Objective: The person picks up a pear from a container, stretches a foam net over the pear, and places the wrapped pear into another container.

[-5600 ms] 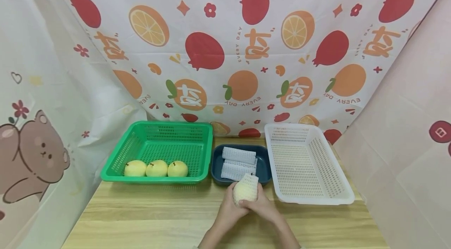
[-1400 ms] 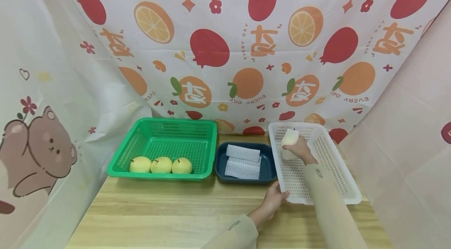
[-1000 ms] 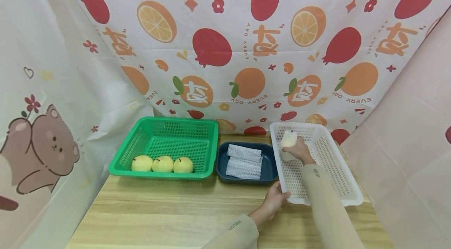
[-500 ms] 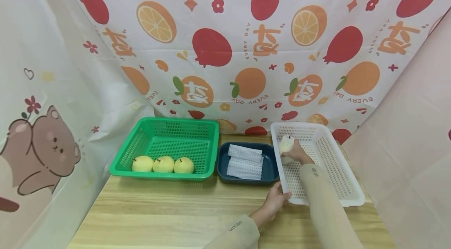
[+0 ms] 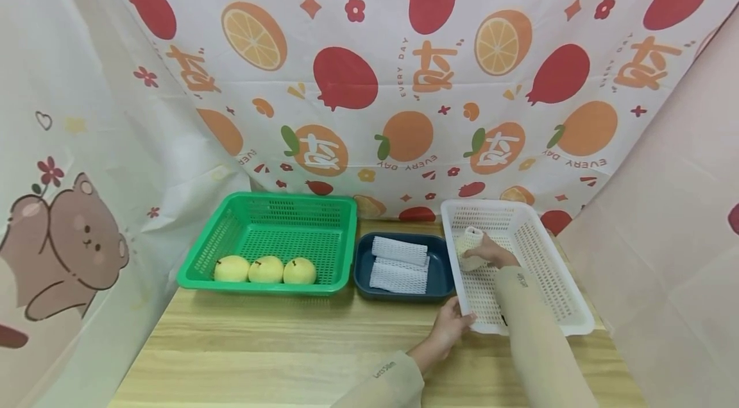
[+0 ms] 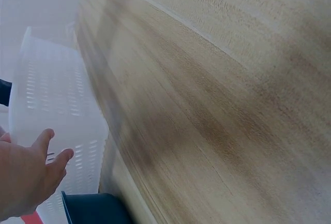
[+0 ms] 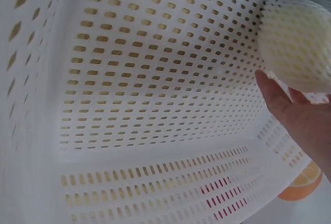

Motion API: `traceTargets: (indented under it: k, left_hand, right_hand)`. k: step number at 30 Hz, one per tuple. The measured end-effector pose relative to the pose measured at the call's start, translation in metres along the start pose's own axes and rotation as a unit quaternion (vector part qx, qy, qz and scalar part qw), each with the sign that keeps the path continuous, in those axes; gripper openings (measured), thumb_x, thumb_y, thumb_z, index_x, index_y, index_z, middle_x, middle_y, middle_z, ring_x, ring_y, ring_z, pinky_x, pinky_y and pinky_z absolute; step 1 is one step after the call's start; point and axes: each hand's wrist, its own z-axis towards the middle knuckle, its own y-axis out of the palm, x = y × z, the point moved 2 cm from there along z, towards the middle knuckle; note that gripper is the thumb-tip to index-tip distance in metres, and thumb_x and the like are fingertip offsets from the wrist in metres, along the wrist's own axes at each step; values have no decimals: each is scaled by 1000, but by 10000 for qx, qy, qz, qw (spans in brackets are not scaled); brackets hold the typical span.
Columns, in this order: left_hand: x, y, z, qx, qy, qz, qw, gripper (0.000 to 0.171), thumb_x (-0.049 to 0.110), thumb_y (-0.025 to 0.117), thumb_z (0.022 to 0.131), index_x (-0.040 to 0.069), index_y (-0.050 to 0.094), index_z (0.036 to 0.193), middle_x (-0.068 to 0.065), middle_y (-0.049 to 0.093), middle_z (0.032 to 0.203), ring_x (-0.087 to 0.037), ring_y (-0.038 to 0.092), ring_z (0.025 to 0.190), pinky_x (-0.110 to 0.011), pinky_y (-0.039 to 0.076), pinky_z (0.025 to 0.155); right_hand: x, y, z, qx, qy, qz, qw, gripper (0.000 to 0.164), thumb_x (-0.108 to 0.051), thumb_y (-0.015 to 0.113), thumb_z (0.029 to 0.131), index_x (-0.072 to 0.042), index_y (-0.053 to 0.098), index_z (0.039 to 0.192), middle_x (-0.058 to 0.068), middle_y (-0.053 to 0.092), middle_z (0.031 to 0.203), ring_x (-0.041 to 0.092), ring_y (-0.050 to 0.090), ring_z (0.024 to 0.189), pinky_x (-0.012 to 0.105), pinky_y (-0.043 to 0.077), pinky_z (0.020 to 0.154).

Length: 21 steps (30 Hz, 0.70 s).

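Note:
In the head view, my right hand (image 5: pixel 491 254) grips a pale yellow pear in a white foam net sleeve (image 5: pixel 469 242), low at the left side of the white perforated basket (image 5: pixel 551 254). The sleeved pear (image 7: pixel 297 43) leans over in the right wrist view, with fingertips against its side; the far side of the grip is hidden. My left hand (image 5: pixel 447 328) holds the basket's near left corner, thumb at the rim. Seen from the left wrist, that hand (image 6: pixel 31 175) has thumb and finger spread at the basket wall (image 6: pixel 57 89).
A green basket (image 5: pixel 196 241) with 3 bare pears (image 5: pixel 266 269) stands at the left. Between the baskets sits a dark blue tray (image 5: pixel 441 267) holding folded white foam net sleeves (image 5: pixel 398 275). Wooden tabletop (image 5: pixel 277 350) extends in front; printed cloth (image 5: pixel 369 29) hangs behind.
Earlier both hands held the sleeved pear before the blue tray. Since then the right hand has carried it into the white basket, lowered and tilted it; the left hand has taken the basket's corner.

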Motion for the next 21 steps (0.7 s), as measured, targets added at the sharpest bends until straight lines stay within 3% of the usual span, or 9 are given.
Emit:
traceTargets:
  k: [3,9,17,21]
  left_hand:
    - [-1,0,0,19,0,65,10000,45,-10,56,83,-16,38,124,-19,59,107,-32,60,92,-36,51,75]
    - [0,-1,1,20,28,211,9998,45,-8,56,84,-16,39,125,-23,57,110,-23,60,89,-35,50,75]
    - [0,-1,1,29,24,221,9997,43,-9,57,83,-16,41,123,-25,57,110,-22,60,87,-32,51,73]
    - [0,-1,0,21,18,174,9998,43,-9,56,83,-16,41,122,-23,58,108,-22,60,87,-32,51,73]
  right_hand:
    - [4,-1,3,128,74,57,9999,82,-14,68,81,-4,14,142,23,29,137,41,32,119,60,32,89]
    - [5,1,2,213,-57,-43,9997,74,-10,69,79,-2,25,138,23,38,131,40,38,115,60,35,86]
    - [-5,-9,-5,299,30,40,9995,88,-23,64,84,4,4,141,31,19,140,43,24,125,58,23,99]
    - [-14,-15,-8,497,-29,138,9987,86,-32,61,87,2,6,143,32,14,142,44,18,129,57,19,102]
